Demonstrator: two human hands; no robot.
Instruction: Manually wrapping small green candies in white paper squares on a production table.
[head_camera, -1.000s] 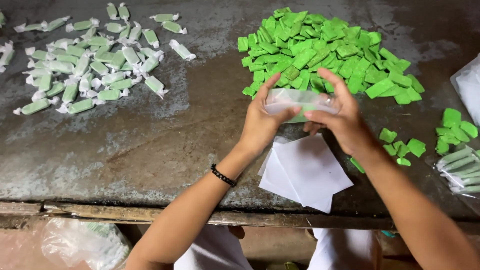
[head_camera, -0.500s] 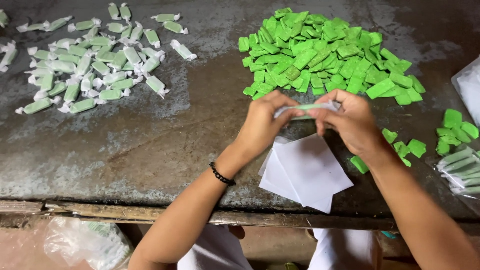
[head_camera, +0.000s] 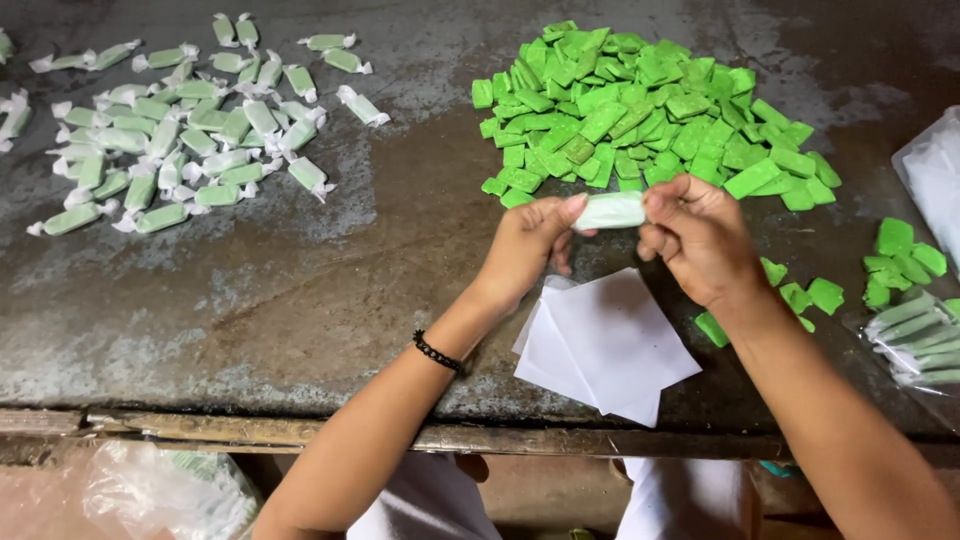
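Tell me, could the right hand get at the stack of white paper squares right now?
Probably yes, once free. The white paper squares lie uncovered just below the right hand, nothing between them. But its fingers are pinching one end of the wrapped green piece, shared with the left hand.

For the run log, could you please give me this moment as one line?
left hand + right hand: pinch ends of wrapped green candy | below: white paper squares | behind: unwrapped green pile | far left: wrapped pile

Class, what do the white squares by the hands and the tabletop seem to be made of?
White squares: thin paper, possibly waxed; flat, matte, slightly see-through where they overlap.
Tabletop: looks like worn stone or concrete, though it could be metal; dark grey, mottled, with pale powdery patches.
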